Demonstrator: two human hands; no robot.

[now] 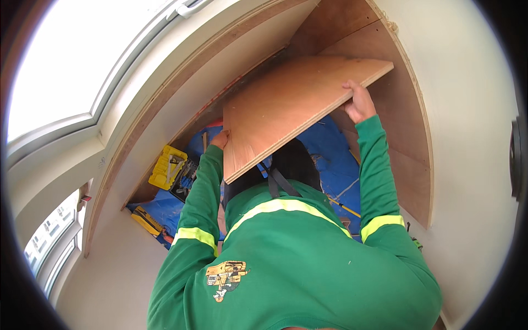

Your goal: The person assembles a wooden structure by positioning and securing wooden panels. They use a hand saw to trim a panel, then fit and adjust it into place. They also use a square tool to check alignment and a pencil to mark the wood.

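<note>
A large reddish-brown plywood board (291, 107) is held up in front of me, tilted, with its pale layered edge toward my body. My left hand (220, 139) grips its left edge, with most of the fingers hidden. My right hand (359, 103) is closed round the near edge toward the right corner, thumb on top and fingers underneath. The board's far side reaches into the corner between the wall under the window and the plywood panelling (399, 115).
Blue sheeting (335, 159) covers the floor. To my left lie an open yellow tool case (168, 167) and a yellow tool (146, 221). A yellow stick-like tool (345, 207) lies to the right. A window (71, 60) and its frame are on the left; a pale wall (459, 137) rises on the right.
</note>
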